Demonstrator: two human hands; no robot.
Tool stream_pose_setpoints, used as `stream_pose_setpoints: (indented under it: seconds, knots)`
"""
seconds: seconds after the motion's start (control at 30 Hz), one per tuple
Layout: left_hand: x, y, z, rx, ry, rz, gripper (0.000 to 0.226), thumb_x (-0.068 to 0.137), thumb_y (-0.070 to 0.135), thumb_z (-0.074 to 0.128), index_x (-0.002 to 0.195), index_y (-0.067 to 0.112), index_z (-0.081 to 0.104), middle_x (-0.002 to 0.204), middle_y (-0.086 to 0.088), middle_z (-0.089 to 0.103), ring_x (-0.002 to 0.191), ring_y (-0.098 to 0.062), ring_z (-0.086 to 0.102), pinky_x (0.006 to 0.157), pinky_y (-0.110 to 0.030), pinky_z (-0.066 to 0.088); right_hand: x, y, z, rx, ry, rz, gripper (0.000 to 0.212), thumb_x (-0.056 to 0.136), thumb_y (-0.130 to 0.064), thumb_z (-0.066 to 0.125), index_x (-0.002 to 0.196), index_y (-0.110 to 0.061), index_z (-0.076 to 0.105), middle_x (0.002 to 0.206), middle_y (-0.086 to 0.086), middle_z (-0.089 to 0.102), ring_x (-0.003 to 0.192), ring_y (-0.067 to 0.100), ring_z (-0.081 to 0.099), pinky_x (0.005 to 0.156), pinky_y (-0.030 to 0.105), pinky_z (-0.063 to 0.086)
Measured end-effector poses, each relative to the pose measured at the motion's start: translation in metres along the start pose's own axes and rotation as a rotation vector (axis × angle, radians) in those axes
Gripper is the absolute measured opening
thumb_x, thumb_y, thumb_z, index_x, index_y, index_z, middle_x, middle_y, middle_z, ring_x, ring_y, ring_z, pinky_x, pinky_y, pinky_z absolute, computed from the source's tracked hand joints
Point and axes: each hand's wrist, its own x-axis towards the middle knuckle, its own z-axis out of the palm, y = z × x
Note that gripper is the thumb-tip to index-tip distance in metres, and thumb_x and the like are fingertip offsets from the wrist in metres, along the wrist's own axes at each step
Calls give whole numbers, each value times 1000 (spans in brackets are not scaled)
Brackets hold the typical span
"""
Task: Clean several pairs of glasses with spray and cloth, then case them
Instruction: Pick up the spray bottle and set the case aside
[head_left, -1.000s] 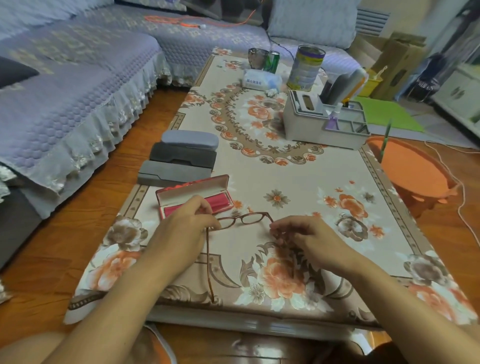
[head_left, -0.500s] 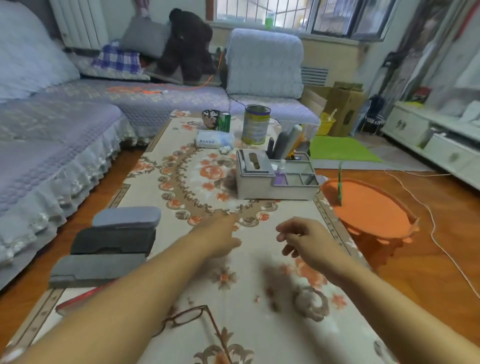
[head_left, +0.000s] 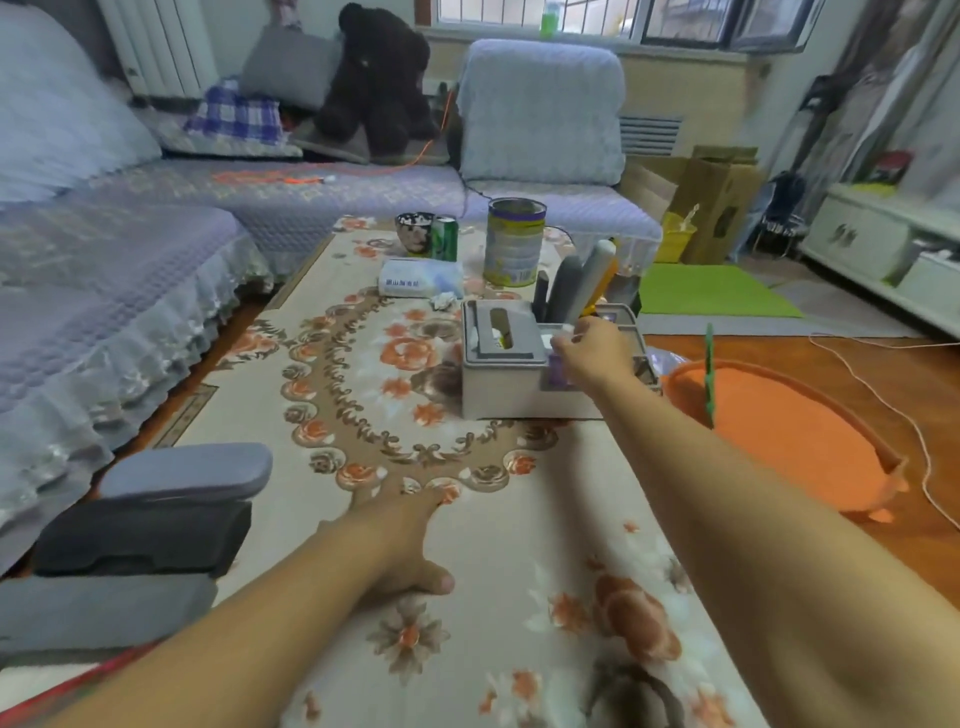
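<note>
The right hand (head_left: 589, 353) reaches over the open side of the grey organiser box (head_left: 511, 382), its fingers (head_left: 563, 343) curled down into the compartment. Beneath them shows something small, white on top and purple lower down, probably the spray bottle (head_left: 558, 374). Whether the fingers have closed on it cannot be told, since the hand covers most of it.

The left hand (head_left: 402, 540) lies flat on the tabletop (head_left: 519, 519), fingers straight and spread, pressing on the flowered cloth and holding nothing.

The glasses are out of view. Just left of the left-hand fingers, three closed cases sit stacked along the table edge: a lilac case (head_left: 187, 470) on top, a black case (head_left: 140, 538) under it, a grey case (head_left: 104, 608) lowest.

The step in hand looks like fetching the spray. To do it well, pinch the bottle by its body below the white top, not by the nozzle, and lift it straight up so it clears the box wall and the tall things standing just beyond the fingers. Keeping the left palm planted steadies the long reach.
</note>
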Motion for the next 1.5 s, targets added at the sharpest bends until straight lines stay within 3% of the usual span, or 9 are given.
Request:
stream_pose_setpoints:
  seconds: [0.17,0.43,0.6,0.73,0.9,1.07,1.3,1.4,1.5]
  knots:
    - [5,-3,3,-18,13,0,110,71,67,76,156,49,7,168,-1,-3,154,-36,-8,118,-66,19,-10,-4,-10,-72,130,-107,20,98,-32,61,83,-19,63,85,9,65,88,31,62,70,31,38]
    - [-22,9,8,-90,180,-50,102,70,61,80,154,36,28,161,-7,27,148,-34,25,116,-55,33,-119,-43,-101,101,68,-303,28,91,-34,69,71,-16,65,72,3,68,70,22,65,66,42,54]
    - [-110,78,59,-775,380,269,83,85,18,71,155,34,30,156,8,37,139,-10,39,109,-35,42,-269,8,-112,179,-262,-311,10,92,-24,71,82,-25,72,81,-6,71,64,6,65,62,26,53]
    - [-155,123,112,-1104,314,423,55,90,-7,58,130,31,55,110,25,68,102,8,64,82,-11,47,-324,59,-100,292,-289,-242,10,88,-19,74,80,-24,73,84,-1,71,64,16,67,58,29,49]
    - [-149,127,140,-1104,434,315,16,99,15,60,108,26,52,95,8,64,86,-6,63,78,-26,52,-329,71,-93,208,-209,-346,19,86,-24,77,80,-40,69,86,-21,66,73,6,58,73,26,43]
    - [-151,121,134,-1153,340,379,31,101,8,56,129,19,49,123,4,65,114,-4,63,96,-24,52,-325,67,-84,284,-209,-366,3,82,-31,73,83,-34,72,89,-20,67,78,13,64,78,47,54]
    - [-158,121,133,-1057,374,357,11,101,25,59,106,21,50,91,8,57,77,9,53,71,-6,40,-295,41,-120,599,-14,-371,10,94,-18,67,99,-25,73,97,-6,67,81,12,61,71,25,51]
    - [-157,120,134,-1080,392,340,13,100,25,60,108,24,50,97,1,58,83,-1,54,72,-7,41,-268,63,-103,367,-65,-183,17,95,-20,65,109,-21,75,112,-6,71,91,8,64,81,28,56]
    - [-153,117,137,-1140,398,307,16,100,20,58,107,27,46,94,8,55,88,-11,53,77,-16,43,-246,93,-76,23,-21,-122,27,97,-20,60,122,-18,70,113,-5,72,92,2,62,77,13,47]
